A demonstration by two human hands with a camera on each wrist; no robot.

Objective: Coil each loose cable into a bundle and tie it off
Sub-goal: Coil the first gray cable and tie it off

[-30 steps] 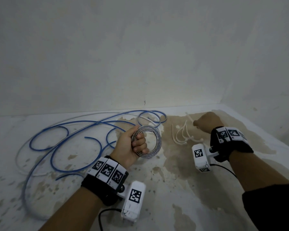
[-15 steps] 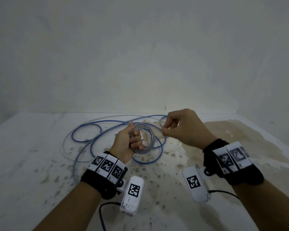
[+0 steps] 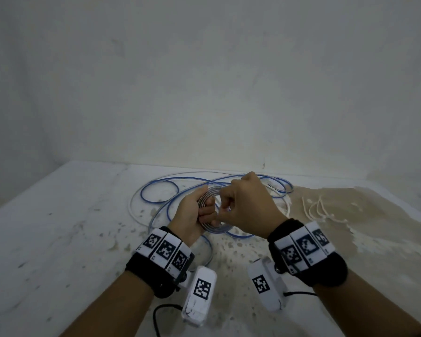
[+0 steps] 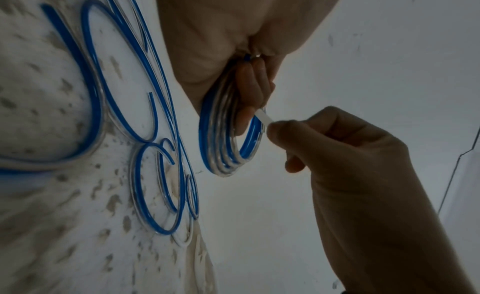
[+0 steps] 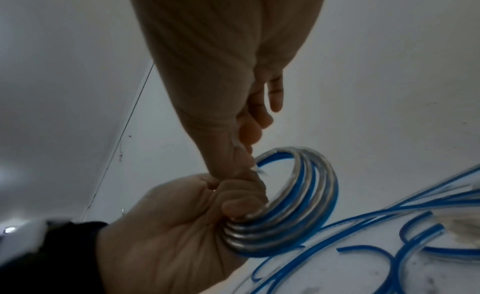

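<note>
The right hand (image 3: 249, 207) has been brought against the coil (image 4: 226, 134), a white tie (image 4: 265, 116) pinched; the coil is gripped by the left hand (image 3: 190, 215).

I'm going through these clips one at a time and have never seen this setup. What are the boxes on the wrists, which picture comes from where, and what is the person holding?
There is no robot here, only a person with three cameras. The wide picture comes from a camera on the head, looking down at both hands. The white boxes under the patterned wristbands are wrist cameras, and each close-up looks along one hand.

The left hand grips a small coil of cable, blue and clear, held above the table. The right hand pinches a thin white tie against that coil, apparently to bind it.

More loose blue cable lies in loops on the stained table, and spare white ties lie further right.
</note>
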